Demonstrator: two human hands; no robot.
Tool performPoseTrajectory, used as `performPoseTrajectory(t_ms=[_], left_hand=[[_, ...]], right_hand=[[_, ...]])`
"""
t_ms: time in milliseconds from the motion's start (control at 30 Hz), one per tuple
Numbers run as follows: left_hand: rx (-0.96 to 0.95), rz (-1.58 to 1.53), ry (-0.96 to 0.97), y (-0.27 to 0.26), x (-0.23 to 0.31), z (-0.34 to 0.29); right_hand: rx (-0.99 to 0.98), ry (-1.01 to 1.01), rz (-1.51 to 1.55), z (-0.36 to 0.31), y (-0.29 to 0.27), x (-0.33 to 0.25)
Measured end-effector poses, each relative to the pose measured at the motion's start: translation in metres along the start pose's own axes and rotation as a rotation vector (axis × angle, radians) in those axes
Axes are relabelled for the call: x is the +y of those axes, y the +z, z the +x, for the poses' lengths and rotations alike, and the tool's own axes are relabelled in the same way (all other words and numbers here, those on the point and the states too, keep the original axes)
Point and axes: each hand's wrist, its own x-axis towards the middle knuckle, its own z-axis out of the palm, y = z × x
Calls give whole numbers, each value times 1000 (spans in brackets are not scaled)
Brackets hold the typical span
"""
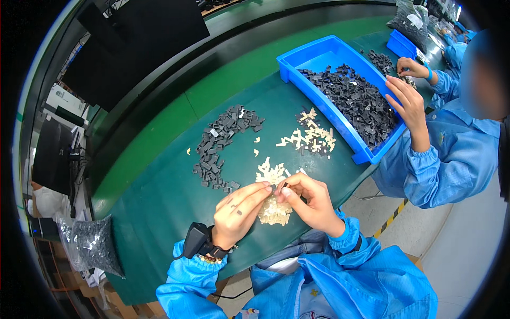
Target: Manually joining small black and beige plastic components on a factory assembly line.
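My left hand and my right hand meet fingertip to fingertip over a heap of small cream-coloured pieces. Between the closed right thumb and forefinger is a small black plastic piece. The left fingers are drawn together at a small dark piece, its shape mostly covered by the fingertips. A curved pile of dark grey plastic pieces lies beyond my left hand. Farther off to the right, cream strips are scattered among some dark bits.
A large blue bin of black pieces stands at the right, with a co-worker's hand at its rim. A smaller blue bin sits beyond. Bags of dark pieces lie at the left table edge, near a monitor.
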Motion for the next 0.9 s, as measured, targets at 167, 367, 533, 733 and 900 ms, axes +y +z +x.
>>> performPoseTrajectory(t_ms=[167,367,533,733,900], left_hand=[[-8,6,111,3,-9,-7],[-60,-58,205,4,-21,-12],[-107,-84,316,2,-21,-12],[-103,74,340,2,-15,-4],[-107,-46,362,3,-19,-9]], right_hand=[[-67,48,38,2,0,-5],[-99,51,155,3,-3,-2],[-133,63,117,3,-4,-7],[-120,70,110,3,-3,-6],[-110,70,106,2,-3,-5]])
